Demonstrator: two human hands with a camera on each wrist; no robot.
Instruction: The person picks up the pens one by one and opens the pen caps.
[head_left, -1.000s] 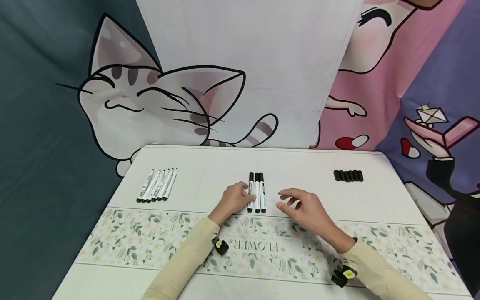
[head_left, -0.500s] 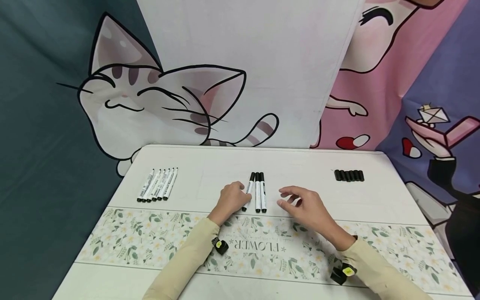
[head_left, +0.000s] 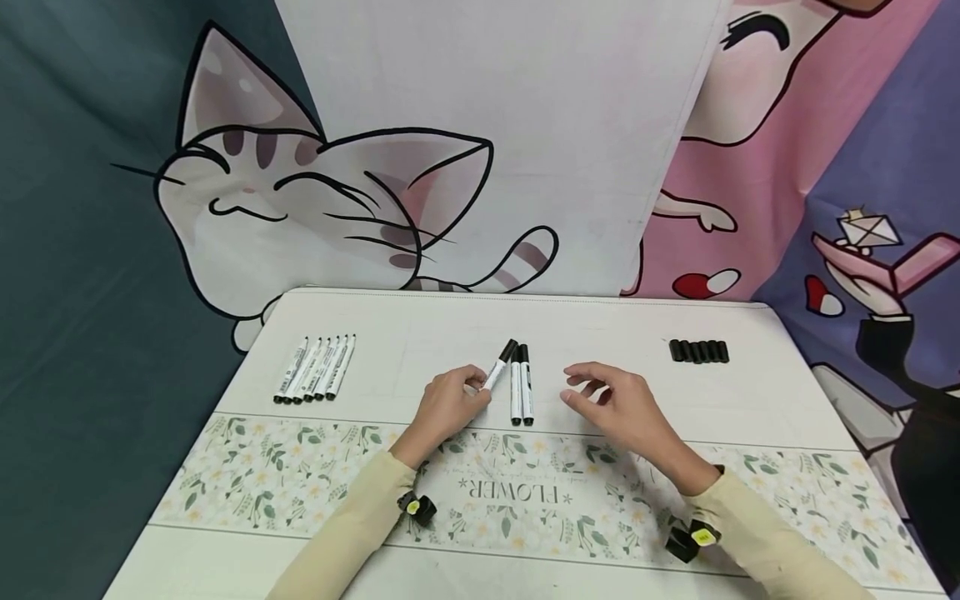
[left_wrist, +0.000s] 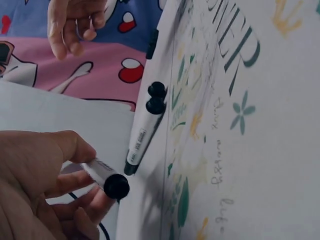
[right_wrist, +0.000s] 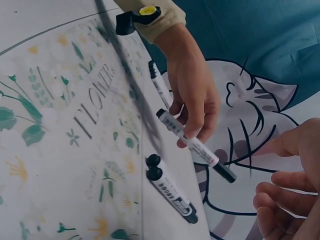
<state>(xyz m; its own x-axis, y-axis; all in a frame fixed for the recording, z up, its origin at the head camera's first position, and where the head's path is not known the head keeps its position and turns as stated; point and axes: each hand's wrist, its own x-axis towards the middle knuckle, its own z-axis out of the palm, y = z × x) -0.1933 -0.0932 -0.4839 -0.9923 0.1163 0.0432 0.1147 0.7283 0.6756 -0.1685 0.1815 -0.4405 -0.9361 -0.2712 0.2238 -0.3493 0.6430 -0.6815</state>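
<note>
My left hand point(head_left: 452, 402) pinches a white marker with a black cap point(right_wrist: 202, 150) between thumb and fingers. The marker is tilted, its capped end pointing away and to the right in the head view. Two more capped markers point(head_left: 521, 385) lie side by side on the table, just right of that hand. My right hand point(head_left: 613, 407) hovers to the right of this pair, fingers loosely bent and holding nothing. In the left wrist view the dark rear end of the held marker point(left_wrist: 116, 186) faces the camera.
Several uncapped markers point(head_left: 315, 369) lie in a slanted row at the left of the white table point(head_left: 600, 329). A row of several black caps point(head_left: 699, 351) lies at the back right. A flower-patterned band point(head_left: 285, 475) crosses the table's front part.
My left hand has taken the leftmost of the three middle markers, drawn it away to the left and tilted it. The right hand has shifted slightly right.
</note>
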